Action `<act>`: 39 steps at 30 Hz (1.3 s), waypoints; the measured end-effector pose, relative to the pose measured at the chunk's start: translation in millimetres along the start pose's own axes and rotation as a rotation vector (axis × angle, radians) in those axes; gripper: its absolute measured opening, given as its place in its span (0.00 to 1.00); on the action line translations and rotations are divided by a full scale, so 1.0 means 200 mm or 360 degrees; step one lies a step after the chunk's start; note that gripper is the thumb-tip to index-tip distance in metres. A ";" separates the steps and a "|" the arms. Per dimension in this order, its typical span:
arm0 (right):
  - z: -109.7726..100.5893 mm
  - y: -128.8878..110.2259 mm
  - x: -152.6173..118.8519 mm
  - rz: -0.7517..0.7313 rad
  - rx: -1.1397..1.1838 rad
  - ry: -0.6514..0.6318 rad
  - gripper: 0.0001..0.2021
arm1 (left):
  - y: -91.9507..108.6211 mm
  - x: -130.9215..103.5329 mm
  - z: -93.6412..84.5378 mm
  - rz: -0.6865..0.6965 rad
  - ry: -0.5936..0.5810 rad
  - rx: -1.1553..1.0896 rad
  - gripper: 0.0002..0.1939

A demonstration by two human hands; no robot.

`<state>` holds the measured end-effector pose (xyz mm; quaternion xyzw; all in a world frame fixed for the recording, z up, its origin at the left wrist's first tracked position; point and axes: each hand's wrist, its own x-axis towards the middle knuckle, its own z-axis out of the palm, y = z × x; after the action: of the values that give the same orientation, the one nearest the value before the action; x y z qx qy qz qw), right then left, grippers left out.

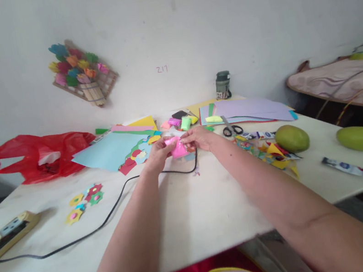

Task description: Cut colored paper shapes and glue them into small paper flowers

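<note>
A bright pink packet (178, 147) is held between both hands near the middle of the table. My left hand (162, 152) pinches its left side, and my right hand (199, 138) grips its upper right edge with closed fingers. Just beyond the hands lie small packets in green (185, 123), purple (174, 122) and yellow. Left of my left hand, cut paper pieces (135, 155) rest on a light blue sheet (101, 152). Black-handled scissors (232, 130) lie to the right of my right hand.
A black cable (111, 213) runs from a power strip (6, 235) across the white table (195, 217). Paper flowers (84, 202) lie left; a red bag (41, 154) stands behind. Scraps (275, 155), green fruits (292, 138), a tube (345, 167) and purple sheets (250, 108) are at right.
</note>
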<state>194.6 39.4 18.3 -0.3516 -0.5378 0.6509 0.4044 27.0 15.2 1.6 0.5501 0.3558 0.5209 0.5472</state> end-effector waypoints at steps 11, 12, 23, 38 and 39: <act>-0.04 -0.01 0.01 -0.0127 -0.0050 -0.0039 0.06 | 0.00 0.00 -0.01 0.0050 0.0045 0.0082 0.20; -0.04 -0.01 0.00 -0.0128 -0.0093 -0.0032 0.07 | 0.00 0.00 -0.01 0.0043 0.0044 0.0091 0.21; -0.01 -0.04 -0.04 -0.0253 -0.0668 0.0034 0.01 | 0.01 0.00 0.00 0.0046 -0.0004 0.0226 0.18; -0.04 -0.06 -0.06 -0.0254 -0.0689 -0.0111 0.04 | 0.02 0.00 0.00 0.0045 -0.0026 0.0345 0.16; -0.04 -0.06 -0.06 -0.0242 -0.0696 -0.0120 0.04 | 0.02 0.00 0.00 0.0046 -0.0026 0.0354 0.16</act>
<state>208.9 33.2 29.2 -0.3647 -0.7058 0.4990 0.3461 26.5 13.7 5.4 0.6168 0.3991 0.4814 0.4781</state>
